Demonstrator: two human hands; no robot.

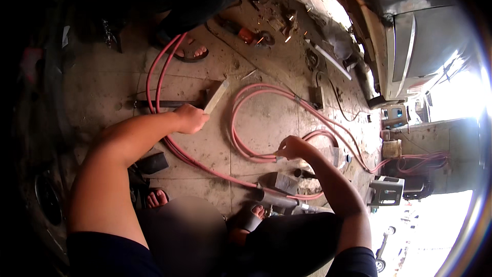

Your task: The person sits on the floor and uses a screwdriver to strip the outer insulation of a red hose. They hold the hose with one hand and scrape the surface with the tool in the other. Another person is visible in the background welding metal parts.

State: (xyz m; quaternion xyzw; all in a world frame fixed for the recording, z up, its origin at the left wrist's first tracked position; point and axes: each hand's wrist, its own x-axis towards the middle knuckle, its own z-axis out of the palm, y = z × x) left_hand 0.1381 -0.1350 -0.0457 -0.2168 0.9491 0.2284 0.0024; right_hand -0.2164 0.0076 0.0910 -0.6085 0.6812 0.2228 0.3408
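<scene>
My left hand (pixel 192 119) is closed around the lower end of a pale flat strip (pixel 217 96), its material unclear. Behind that strip a dark bar (pixel 174 104) lies across the floor, passing by the hose. To the right, my right hand (pixel 297 149) is pinched shut beside the loops of a pinkish-red hose (pixel 233 118). A small light-coloured piece shows at its fingertips, too small to name. Between my two hands the hose curves over the tiled floor.
A person's sandalled foot (pixel 190 50) stands at the far left. An orange angle grinder (pixel 247 35) lies behind the hose. Sparks fly near a grey vehicle (pixel 433 41) at upper right. A grey stool (pixel 387 191) and a metal tube (pixel 279 201) are nearer me.
</scene>
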